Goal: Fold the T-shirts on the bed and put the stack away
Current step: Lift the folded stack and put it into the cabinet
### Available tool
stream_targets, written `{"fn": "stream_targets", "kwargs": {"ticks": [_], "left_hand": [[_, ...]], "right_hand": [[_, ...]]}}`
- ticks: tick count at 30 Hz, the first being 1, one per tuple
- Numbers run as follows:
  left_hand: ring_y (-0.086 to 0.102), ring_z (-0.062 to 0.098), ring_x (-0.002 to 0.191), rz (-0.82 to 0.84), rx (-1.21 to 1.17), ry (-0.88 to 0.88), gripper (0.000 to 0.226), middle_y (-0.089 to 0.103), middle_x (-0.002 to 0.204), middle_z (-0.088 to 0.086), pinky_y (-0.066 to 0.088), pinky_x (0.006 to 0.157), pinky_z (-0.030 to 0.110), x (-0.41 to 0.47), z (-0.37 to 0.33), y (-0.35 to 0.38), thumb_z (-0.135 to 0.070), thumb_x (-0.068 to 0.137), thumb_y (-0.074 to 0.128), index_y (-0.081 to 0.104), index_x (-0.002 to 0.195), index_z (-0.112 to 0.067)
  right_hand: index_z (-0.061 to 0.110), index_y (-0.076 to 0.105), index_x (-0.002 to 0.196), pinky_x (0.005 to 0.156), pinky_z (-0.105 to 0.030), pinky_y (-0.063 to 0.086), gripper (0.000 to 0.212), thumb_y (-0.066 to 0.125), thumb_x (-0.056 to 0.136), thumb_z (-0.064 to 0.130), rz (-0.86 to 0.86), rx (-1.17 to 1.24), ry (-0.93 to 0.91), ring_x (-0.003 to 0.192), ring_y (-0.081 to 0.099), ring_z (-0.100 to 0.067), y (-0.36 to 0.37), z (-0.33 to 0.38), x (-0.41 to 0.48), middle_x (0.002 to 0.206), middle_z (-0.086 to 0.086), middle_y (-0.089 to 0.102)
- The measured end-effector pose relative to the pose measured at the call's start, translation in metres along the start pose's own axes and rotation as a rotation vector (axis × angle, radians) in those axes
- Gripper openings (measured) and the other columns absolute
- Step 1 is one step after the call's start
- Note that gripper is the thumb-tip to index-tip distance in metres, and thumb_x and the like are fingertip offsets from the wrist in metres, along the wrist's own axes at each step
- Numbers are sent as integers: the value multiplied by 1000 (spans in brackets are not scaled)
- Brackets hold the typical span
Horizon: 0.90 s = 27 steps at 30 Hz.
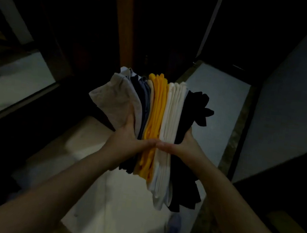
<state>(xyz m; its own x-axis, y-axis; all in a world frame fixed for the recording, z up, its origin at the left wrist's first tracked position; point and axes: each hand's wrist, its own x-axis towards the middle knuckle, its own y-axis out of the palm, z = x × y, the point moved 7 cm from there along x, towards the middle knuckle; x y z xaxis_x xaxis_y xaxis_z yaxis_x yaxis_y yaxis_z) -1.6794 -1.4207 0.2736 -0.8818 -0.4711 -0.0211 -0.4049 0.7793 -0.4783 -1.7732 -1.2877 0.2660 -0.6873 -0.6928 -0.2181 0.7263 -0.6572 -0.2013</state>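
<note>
T-shirt stack [157, 107] in the clasp of left hand [129, 136] and right hand [182, 145], thumbs across it

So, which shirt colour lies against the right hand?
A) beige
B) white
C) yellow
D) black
D: the right hand grips the stack at the black shirt, which is the outermost layer on that side.

Plain bands of colour across the stack [154, 116], left to right: beige shirt [116, 100], navy shirt [136, 87], grey-blue shirt [146, 105], bright yellow shirt [157, 107], white shirt [173, 109], black shirt [192, 111] at the far right. Pale grey-white floor [215, 96] underneath. Warm brown post [124, 25] behind. Dull blue-grey wall [297, 85] on the right. Near-black shadow elsewhere.
</note>
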Motion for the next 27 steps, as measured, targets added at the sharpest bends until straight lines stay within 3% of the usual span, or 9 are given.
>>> {"fn": "stream_targets", "kwargs": {"ticks": [3,11,14,15,17,21,23,25,27], "left_hand": [[34,17,133,-66,-10,-66,132,22,152,-7,35,102,30,69,-3,12,-82,45,63,-12,145,-39],[35,24,133,-158,53,-189,127,21,154,0,34,97,27,233,2,2,-73,59,66,-16,146,-29],[33,24,135,-129,50,-201,126,15,156,-2,35,99,29,296,12,-11,-71,61,65,-20,144,-31],[34,25,135,-125,66,-195,124,13,156,-3,36,99,30,319,14,-17,-71,62,64,-22,143,-33],[35,26,134,-119,135,-193,121,10,156,-3,38,92,27,363,18,-30,-66,69,65,-24,143,-32],[41,30,128,-124,202,-233,110,11,157,5,42,84,27,435,24,-54,-58,78,60,-22,144,-27],[35,29,132,-120,183,-249,107,5,158,6,38,86,24,468,28,-62,-55,81,59,-23,144,-26],[31,28,134,-143,221,-287,107,1,158,6,32,84,21,497,37,-69,-56,81,58,-25,143,-28],[23,30,139,-198,230,-341,110,-2,158,6,32,93,26,522,48,-79,-60,78,59,-25,143,-30]], "right_hand": [[25,8,146,90,-24,44,133,90,43,42,101,-66,-39,119,44,-10,-34,12,76,124,13,41],[25,4,146,89,-20,42,116,84,63,23,241,-31,-38,119,43,-9,-73,40,254,119,16,38],[28,6,145,79,-10,45,138,86,35,49,244,-8,-21,110,47,-2,-77,43,319,114,25,39],[28,7,145,80,-10,46,137,87,35,48,231,-4,-33,111,47,-2,-79,47,342,117,25,40],[27,10,145,87,-17,45,131,90,43,39,216,6,-36,116,47,-7,-80,57,386,125,17,43],[25,12,145,93,-26,47,147,81,22,68,219,29,2,113,51,-7,-83,64,468,126,16,46],[20,5,150,104,-38,42,145,82,34,63,227,34,33,125,46,-17,-84,64,506,144,1,40],[18,8,148,102,-32,42,120,83,59,43,252,82,22,122,48,-16,-82,63,546,143,-6,42],[23,13,144,91,-23,47,102,78,66,38,324,119,-12,109,53,-10,-73,65,581,135,-2,48]]}}
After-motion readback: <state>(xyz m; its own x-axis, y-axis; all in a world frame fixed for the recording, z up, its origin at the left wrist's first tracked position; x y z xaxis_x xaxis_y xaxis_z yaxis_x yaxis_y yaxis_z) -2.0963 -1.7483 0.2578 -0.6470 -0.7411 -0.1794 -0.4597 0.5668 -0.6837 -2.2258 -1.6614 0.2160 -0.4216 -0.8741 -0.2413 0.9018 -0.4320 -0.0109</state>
